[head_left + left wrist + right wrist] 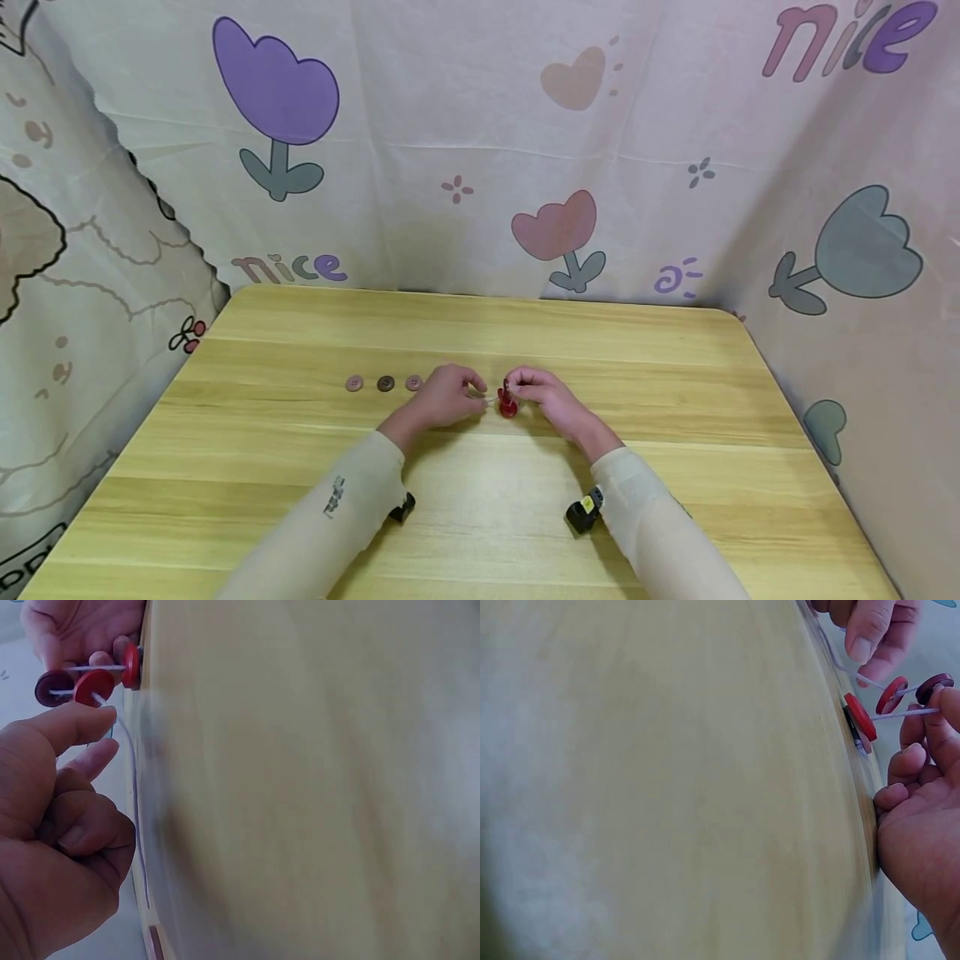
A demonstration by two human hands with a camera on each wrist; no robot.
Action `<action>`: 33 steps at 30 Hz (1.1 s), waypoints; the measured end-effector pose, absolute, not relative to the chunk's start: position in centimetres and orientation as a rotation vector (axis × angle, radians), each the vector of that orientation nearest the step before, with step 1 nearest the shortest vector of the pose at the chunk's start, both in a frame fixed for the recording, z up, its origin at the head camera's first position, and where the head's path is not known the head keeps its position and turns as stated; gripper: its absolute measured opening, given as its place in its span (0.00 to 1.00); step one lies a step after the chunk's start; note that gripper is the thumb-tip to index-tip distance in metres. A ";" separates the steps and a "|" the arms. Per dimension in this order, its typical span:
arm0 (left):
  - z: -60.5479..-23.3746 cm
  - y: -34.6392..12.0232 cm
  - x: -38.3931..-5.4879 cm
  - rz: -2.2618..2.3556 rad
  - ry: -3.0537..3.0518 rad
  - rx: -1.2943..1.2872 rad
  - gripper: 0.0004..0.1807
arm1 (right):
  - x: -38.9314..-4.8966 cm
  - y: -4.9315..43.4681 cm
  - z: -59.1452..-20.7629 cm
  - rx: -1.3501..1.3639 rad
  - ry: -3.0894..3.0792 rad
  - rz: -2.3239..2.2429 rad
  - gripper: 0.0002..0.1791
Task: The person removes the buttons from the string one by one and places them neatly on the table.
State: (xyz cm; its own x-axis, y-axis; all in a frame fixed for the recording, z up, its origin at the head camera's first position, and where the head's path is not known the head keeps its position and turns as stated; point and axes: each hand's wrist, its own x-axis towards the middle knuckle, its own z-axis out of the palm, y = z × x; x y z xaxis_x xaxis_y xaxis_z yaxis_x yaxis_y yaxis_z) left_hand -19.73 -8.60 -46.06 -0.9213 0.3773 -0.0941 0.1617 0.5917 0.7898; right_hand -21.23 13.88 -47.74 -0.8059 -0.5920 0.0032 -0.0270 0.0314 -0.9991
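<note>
Several buttons hang on a pale string between the hands: a dark red button (934, 684), a red button (860, 716) and another red button (94, 688). My right hand (551, 400) pinches the string beside the dark red button. My left hand (448, 395) is close by on the other side, its thumb and forefinger tips at the string (136, 799). Its other fingers are curled in the left wrist view. A loose length of string trails down past the left hand. Exactly how the left fingertips grip it is partly hidden.
Left of the left hand, a pink button (354, 383), a dark brown button (386, 383) and another pinkish button (414, 382) lie in a row on the wooden table (480, 533). A printed curtain (420, 100) hangs behind the table. Black wrist cameras sit below both forearms.
</note>
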 end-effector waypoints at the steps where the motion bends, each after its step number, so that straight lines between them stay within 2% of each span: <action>1: -46.1 -8.5 -19.7 1.240 2.573 0.458 0.11 | -21.2 13.9 -47.7 -0.624 1.899 -1.828 0.12; 20: -46.9 -7.1 -20.2 1.087 2.670 0.553 0.01 | -21.3 13.8 -47.8 -0.632 1.884 -1.831 0.13; 33: -46.2 -7.5 -19.5 1.260 2.696 0.439 0.07 | -21.3 13.9 -47.8 -0.607 1.937 -1.813 0.12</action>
State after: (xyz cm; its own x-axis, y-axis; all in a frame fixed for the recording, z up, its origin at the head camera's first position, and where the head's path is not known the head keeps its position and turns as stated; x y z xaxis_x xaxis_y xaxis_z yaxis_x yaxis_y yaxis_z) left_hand -19.50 -7.55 -46.24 -0.9488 0.3160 0.0026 0.2046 0.6081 0.7670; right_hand -21.30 13.91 -47.84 -0.8177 -0.5756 -0.0060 -0.0319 0.0557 -0.9979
